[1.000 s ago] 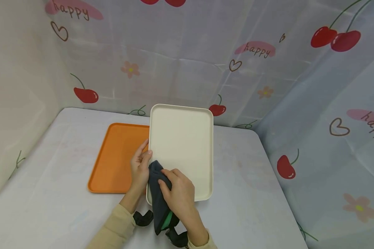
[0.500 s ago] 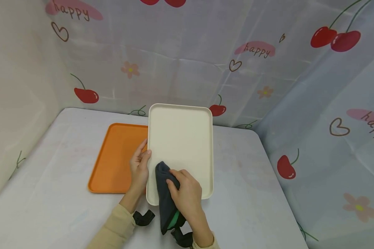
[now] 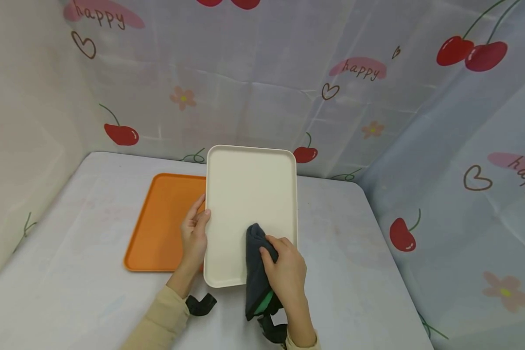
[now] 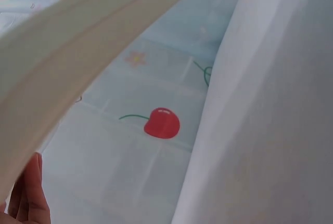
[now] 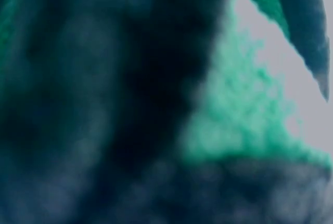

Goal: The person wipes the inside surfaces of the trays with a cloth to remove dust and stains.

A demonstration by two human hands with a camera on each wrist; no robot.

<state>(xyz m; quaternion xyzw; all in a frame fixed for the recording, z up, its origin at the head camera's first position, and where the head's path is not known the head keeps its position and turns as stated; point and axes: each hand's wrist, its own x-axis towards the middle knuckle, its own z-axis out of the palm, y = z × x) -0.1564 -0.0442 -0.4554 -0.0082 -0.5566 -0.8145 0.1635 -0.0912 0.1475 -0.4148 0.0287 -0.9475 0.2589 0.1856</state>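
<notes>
Specifically, the orange tray [image 3: 166,228] lies flat on the left half of the bench [image 3: 354,272], its far side near the back edge; its right part is covered from view. Left hand [image 3: 194,238]: grasping the long left rim of the cream tray [image 3: 249,194], thumb at the front, with a black wrist mount [image 3: 201,305] and a beige sleeve [image 3: 157,321] below it. The cream tray is held tilted, inner face toward the head camera, and overlaps the right part of the orange tray in view; the left wrist view shows a gap between it and the bench. The dark cloth [image 3: 255,272], with a green inner side, lies over the lower right portion of the cream tray, one end hanging past the tray's near edge. Right hand [image 3: 288,270]: grasping the cloth between thumb and fingers, at the cream tray's lower right corner. A cherry-print sheet [image 3: 245,112] stands behind the bench's back edge.
</notes>
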